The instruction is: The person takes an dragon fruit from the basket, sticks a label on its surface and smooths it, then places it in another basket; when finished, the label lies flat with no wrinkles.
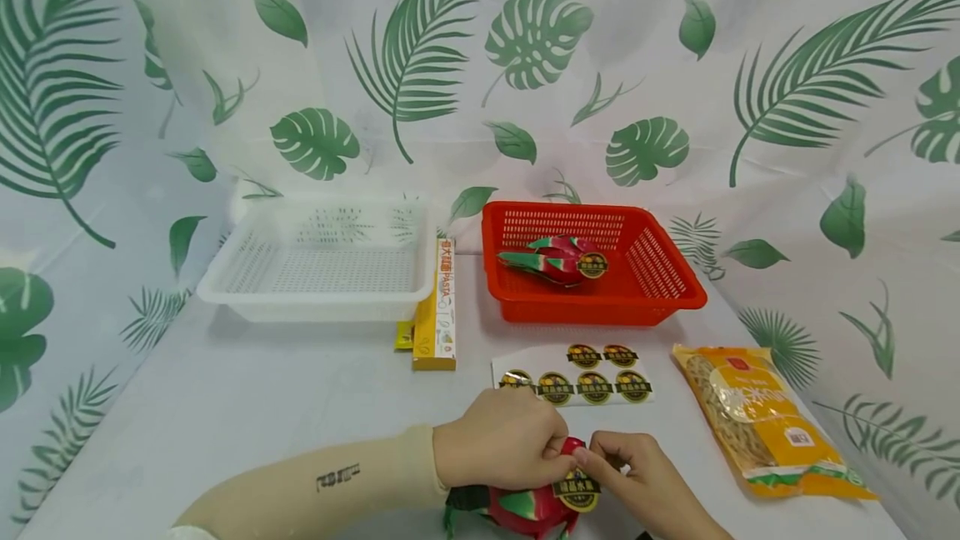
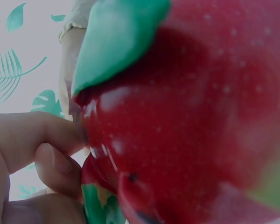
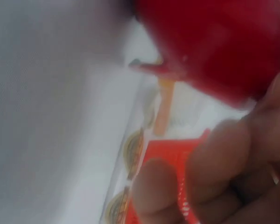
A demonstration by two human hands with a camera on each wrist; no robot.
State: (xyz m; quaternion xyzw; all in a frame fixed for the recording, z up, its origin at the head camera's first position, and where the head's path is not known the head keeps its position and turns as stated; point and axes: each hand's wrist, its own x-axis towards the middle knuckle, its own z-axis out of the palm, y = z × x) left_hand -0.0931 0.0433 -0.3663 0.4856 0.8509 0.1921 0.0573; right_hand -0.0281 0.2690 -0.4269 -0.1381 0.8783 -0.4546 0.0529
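Note:
A red dragon fruit [image 1: 517,508] with green-tipped scales is low in the head view, close in front of the person. My left hand [image 1: 502,436] grips it from above, fingers bent at its far end. In the left wrist view its glossy red skin fills most of the picture, beside the curled fingers [image 2: 60,163]. A round black-and-gold sticker [image 1: 576,492] lies against the fruit's right side. My right hand [image 1: 647,482] pinches the sticker's upper edge, thumb over it, other fingers curled. Beyond the hands lies a white sticker sheet [image 1: 555,361] bearing several like stickers.
A red basket [image 1: 592,311] at the back right holds another dragon fruit [image 1: 555,261] with a sticker on it. Back left stands a white basket [image 1: 322,307], a pasta box [image 1: 435,332] along its right side. A yellow food bag [image 1: 765,415] lies at the right.

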